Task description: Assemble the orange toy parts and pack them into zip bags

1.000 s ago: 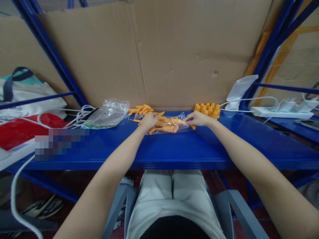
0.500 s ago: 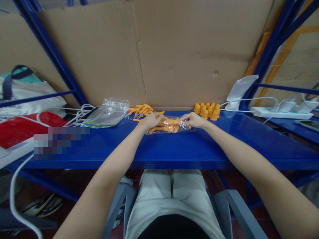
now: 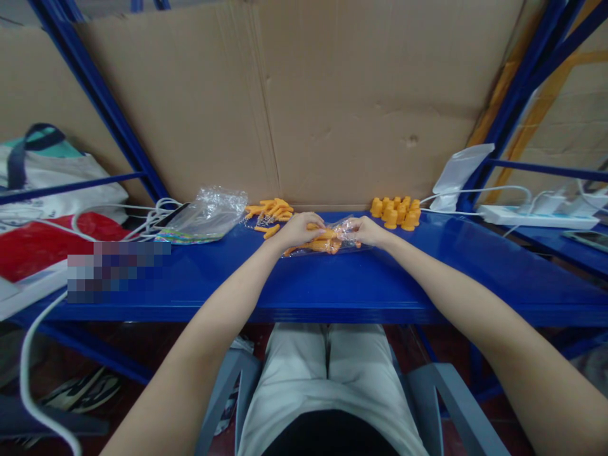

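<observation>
A clear plastic bag (image 3: 342, 229) with long orange plastic pieces (image 3: 323, 245) in it lies on the blue table. My right hand (image 3: 368, 232) is closed on the bag's right end, pinching the film. Over the left part of the bag, my left hand (image 3: 302, 230) is curled round an orange plastic piece (image 3: 314, 227); whether that piece lies inside the film I cannot tell. Just left of it is a loose pile of orange pieces with thin metal chains (image 3: 270, 209). Orange cup-shaped pieces (image 3: 395, 212) stand in a cluster beyond my right hand.
Empty clear bags (image 3: 206, 215) lie left of the pile, near white cables (image 3: 159, 212). At the right stand a white packet (image 3: 458, 174) and a power strip (image 3: 536, 215). A cardboard sheet (image 3: 332, 101) closes off the back, between blue posts (image 3: 102, 95).
My left hand has moved right and is now over the bag, covering more of its contents. My right hand stays at the bag's right end, a little shifted.
</observation>
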Tool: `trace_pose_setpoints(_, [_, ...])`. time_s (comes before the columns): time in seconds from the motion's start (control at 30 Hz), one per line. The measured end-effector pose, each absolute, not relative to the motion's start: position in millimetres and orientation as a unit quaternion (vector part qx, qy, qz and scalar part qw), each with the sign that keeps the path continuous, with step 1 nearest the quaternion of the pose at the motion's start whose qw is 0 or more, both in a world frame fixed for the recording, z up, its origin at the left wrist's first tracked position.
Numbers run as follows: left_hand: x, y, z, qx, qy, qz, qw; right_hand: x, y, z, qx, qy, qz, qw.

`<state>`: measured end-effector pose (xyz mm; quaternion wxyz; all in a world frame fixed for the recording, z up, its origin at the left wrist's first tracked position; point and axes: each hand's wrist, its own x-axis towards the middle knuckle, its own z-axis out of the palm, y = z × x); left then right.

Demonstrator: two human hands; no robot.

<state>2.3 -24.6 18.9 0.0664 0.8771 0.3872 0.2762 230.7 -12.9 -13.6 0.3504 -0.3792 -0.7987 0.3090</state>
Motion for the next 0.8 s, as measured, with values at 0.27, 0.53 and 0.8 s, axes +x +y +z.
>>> trace_pose_setpoints(0.27, [2.5, -8.7, 5.1, 0.853, 0.332, 0.383, 0.129, 222.4, -10.4, -17.2, -0.362, -0.800, 0.323, 0.353])
trace_pose_setpoints(0.53, [0.4, -5.6, 3.9, 0.853, 0.354, 0.336, 0.185, 223.0, -12.7, -9.3, -0.366, -0.856, 0.249, 0.269])
trace_pose_setpoints(0.8, [0.2, -3.1, 3.3, 0.852, 0.365, 0.319, 0.197, 233.3, -20.5, 6.7, -0.578, -0.778, 0.069, 0.237])
